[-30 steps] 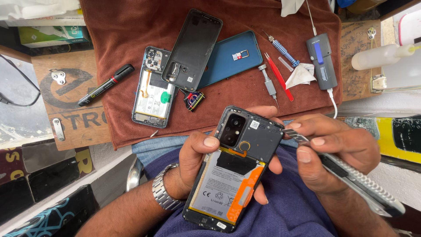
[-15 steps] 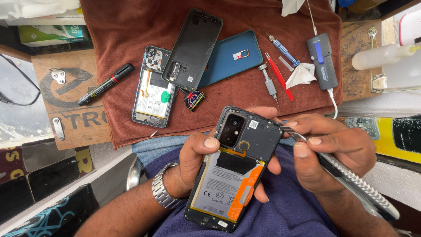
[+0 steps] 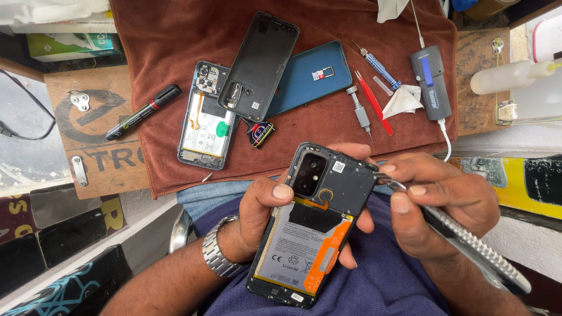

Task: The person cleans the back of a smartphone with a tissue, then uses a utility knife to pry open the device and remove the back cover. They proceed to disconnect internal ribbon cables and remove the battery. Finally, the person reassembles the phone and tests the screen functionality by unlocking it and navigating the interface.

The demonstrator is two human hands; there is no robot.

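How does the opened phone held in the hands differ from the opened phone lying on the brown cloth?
The held opened phone rests in the left hand over the lap, while the right hand puts a metal tool to its edge; the opened phone on the brown cloth lies untouched. The held one has an orange strip beside its battery; the other is partly covered by a black back cover. Both show their batteries.

1. Pretty bright, even daylight all over, no harsh shadows anywhere.
2. Soft shadow under the left hand (image 3: pixel 260 213) and the opened phone (image 3: pixel 310 228) it holds.
3. Slight glare on the watch band (image 3: pixel 218 253).
4. Centre is sharp; the tool handle (image 3: pixel 480 254) at the lower right goes a bit soft.
5. Edges bend a little, wide-lens style.
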